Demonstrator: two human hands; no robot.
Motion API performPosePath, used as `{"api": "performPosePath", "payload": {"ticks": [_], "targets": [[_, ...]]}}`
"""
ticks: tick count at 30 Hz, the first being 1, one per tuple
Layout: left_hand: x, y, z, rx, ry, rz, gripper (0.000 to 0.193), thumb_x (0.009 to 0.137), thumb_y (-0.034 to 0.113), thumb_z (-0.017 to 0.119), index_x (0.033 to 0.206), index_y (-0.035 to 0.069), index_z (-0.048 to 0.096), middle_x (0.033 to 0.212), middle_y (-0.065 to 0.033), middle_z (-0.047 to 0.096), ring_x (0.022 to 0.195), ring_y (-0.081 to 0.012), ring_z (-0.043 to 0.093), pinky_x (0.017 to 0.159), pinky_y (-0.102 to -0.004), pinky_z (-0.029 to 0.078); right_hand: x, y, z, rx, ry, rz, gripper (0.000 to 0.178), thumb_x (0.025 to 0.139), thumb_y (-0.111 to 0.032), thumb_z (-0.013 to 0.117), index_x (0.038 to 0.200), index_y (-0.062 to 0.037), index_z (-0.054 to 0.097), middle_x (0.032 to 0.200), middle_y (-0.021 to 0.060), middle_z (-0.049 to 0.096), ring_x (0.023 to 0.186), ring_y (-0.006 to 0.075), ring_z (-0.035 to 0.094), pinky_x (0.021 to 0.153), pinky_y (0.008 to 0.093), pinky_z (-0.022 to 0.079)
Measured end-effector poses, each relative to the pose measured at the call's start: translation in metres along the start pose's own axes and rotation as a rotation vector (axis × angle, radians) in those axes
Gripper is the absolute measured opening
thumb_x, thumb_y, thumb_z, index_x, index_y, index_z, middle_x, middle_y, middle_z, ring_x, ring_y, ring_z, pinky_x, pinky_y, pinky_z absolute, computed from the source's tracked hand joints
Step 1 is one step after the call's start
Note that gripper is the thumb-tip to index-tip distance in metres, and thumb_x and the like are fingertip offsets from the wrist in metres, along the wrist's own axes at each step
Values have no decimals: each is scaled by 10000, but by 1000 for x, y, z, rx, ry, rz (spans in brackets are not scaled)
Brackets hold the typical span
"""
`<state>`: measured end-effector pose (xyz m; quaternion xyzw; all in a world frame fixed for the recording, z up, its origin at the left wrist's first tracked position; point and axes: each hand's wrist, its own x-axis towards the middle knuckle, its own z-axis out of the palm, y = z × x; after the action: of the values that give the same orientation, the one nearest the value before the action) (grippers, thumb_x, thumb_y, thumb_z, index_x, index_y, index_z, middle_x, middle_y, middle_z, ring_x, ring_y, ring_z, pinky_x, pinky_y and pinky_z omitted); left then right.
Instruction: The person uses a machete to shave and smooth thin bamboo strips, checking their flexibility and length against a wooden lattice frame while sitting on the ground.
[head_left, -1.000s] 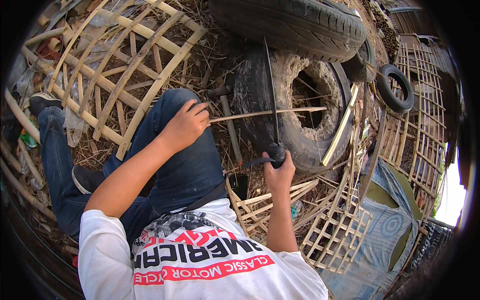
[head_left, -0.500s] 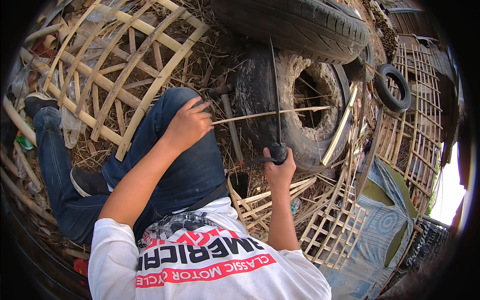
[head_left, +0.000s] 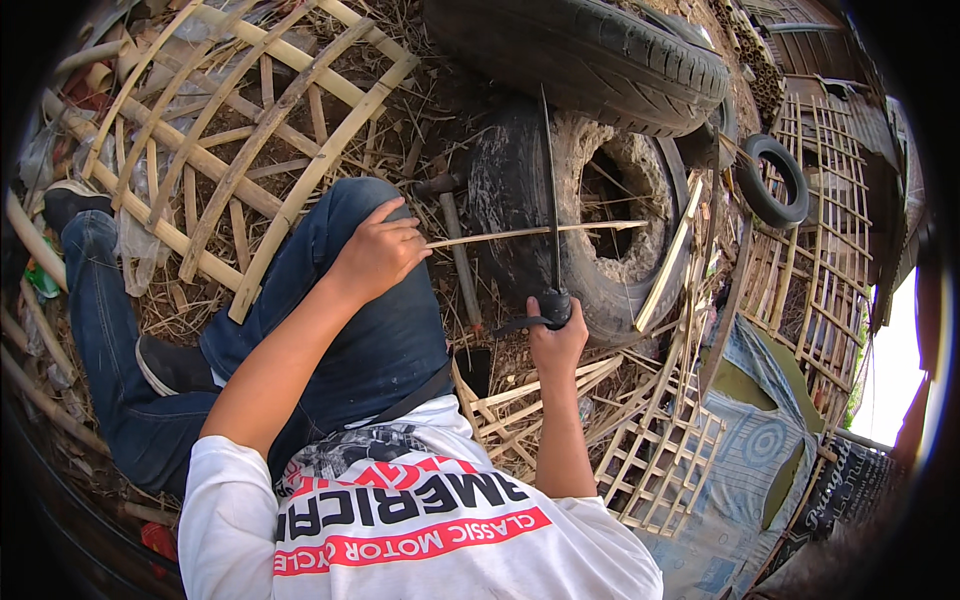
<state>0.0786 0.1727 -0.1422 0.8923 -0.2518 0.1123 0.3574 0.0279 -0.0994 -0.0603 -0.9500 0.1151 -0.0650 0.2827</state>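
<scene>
My left hand (head_left: 380, 250) rests on my raised knee, fingers closed on the near end of a thin bamboo strip (head_left: 490, 237). The strip points right, its far tip over the hole of a worn tyre (head_left: 512, 185). In my right hand (head_left: 560, 345) is the black handle of a long knife (head_left: 551, 190), a dark strap hanging beside it. Its narrow blade points away from me and crosses the strip about midway; whether edge and strip touch I cannot tell.
Another tyre (head_left: 620, 75) lies at the far side, and a smaller tyre (head_left: 773, 180) to the right. A bamboo lattice (head_left: 270, 125) spreads at the left. A hammer (head_left: 460, 260) lies by my knee. Split bamboo pieces (head_left: 540, 400) and a small lattice (head_left: 665, 455) are at right.
The view has shifted slightly, and the strip's far tip sits a little more to the left. Both hands keep their hold in almost the same places.
</scene>
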Motion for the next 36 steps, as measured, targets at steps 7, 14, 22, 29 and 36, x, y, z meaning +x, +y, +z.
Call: {"api": "performPosePath", "payload": {"ticks": [7, 14, 22, 29, 36], "targets": [[6, 8, -2, 66, -62, -42, 134, 784, 164, 708, 803, 41, 659, 829, -74, 675, 895, -208, 652, 1051, -417, 389, 0, -1, 0, 89, -1, 20, 360, 775, -244, 773, 918, 29, 586, 709, 131, 639, 626, 172, 584, 619, 303, 485], [6, 4, 1, 76, -69, 38, 132, 779, 149, 717, 796, 35, 652, 816, -86, 674, 843, -234, 656, 983, -406, 455, 0, -4, -2, 112, -3, 14, 342, 772, -235, 773, 889, 22, 578, 691, 122, 636, 607, 165, 578, 604, 304, 483], [16, 15, -3, -70, 126, 68, 133, 769, 117, 737, 808, 8, 672, 797, -118, 685, 795, -287, 678, 834, -382, 552, 6, -2, -13, 119, -3, 29, 342, 773, -242, 775, 887, 16, 581, 700, 125, 641, 625, 176, 597, 616, 303, 485], [30, 16, 12, -82, 148, -15, 135, 768, 121, 742, 801, 15, 665, 686, -106, 632, 651, -267, 635, 607, -353, 516, 15, 14, -18, 118, 8, 41, 349, 772, -249, 777, 896, 19, 591, 705, 119, 639, 629, 173, 577, 629, 304, 482], [27, 10, 20, -67, 158, -34, 124, 783, 134, 730, 816, 37, 659, 636, -92, 589, 590, -268, 596, 549, -363, 480, 10, 15, -18, 124, 1, 69, 356, 773, -253, 774, 899, 23, 587, 727, 120, 639, 657, 169, 581, 643, 301, 480]]}}
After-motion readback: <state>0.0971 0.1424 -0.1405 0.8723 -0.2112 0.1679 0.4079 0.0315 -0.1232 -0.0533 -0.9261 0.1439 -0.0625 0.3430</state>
